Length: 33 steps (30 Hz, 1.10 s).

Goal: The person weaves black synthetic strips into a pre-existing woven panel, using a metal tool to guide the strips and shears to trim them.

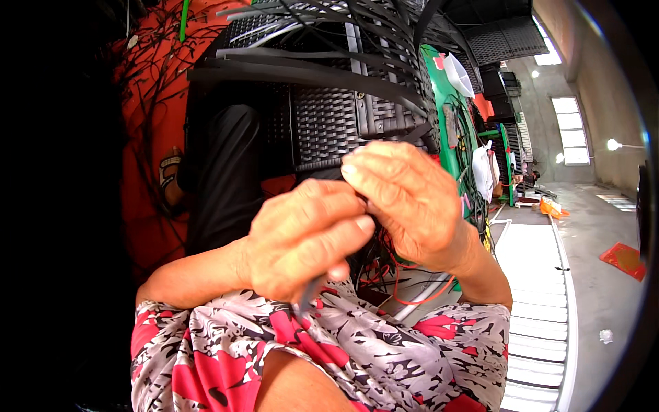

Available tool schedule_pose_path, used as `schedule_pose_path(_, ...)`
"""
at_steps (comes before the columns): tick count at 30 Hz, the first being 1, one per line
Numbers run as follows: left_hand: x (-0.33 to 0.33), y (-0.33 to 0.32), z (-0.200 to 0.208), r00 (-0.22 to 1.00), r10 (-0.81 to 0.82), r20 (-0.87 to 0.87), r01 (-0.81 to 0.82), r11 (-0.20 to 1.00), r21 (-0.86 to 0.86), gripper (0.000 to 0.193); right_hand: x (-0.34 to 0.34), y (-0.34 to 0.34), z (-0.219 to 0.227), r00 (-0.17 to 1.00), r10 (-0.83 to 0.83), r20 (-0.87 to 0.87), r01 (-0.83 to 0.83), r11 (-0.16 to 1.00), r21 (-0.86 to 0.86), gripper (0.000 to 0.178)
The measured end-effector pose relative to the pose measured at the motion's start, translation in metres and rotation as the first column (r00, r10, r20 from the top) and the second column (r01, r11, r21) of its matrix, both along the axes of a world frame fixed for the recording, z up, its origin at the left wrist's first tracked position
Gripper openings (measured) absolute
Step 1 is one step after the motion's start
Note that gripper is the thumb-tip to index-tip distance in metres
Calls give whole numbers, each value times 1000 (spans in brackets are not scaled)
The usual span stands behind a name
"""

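Note:
Close together in front of my body, both hands meet at the fingertips. My left hand [302, 237] is closed, and the blurred end of a dark strip [312, 292] sticks out beneath it. My right hand [415, 202] has its fingers bent and pressed together near the left fingertips; what they pinch is hidden. Just beyond the hands lies a black woven wicker piece [322, 123] with a flat metal bar [367, 113] on it. Long loose black strips [316, 72] fan out across its far part.
Scattered strip ends cover a red floor covering [147, 110] at the left. To the right are a green surface [446, 123] with a white container [458, 75], tangled cords including an orange cord [419, 302], and a white slatted frame [532, 309]. My dark-trousered leg [223, 172] borders the wicker.

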State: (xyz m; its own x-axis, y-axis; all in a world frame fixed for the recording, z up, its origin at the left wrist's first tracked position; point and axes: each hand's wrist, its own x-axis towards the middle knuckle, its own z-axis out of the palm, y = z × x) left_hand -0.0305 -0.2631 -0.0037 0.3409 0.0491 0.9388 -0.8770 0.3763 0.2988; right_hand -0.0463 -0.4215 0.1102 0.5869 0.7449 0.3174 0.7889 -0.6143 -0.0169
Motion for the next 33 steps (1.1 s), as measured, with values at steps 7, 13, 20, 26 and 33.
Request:
schedule_pose_path(7,22,-11,-27,994,-23,-111,38,990,138,36,-18,-26,26,964,-227,-139,248,956,157,27)
schedule_pose_path(13,72,-46,-52,907,215,-361,-96,943,320,27,-4,-15,55,752,-657,-51,648,723,240,16)
schedule_pose_path(20,96,-66,-39,943,59,-327,-14,990,138,27,14,10,47,818,-540,197,566,816,-118,9)
schedule_pose_path(26,97,-85,-39,872,-4,-490,-2,1000,-13,22,13,16,52,778,-448,440,581,780,-233,14)
schedule_pose_path(33,93,-73,-17,837,-98,-539,176,980,95,23,15,19,47,754,-410,513,586,772,-245,24)
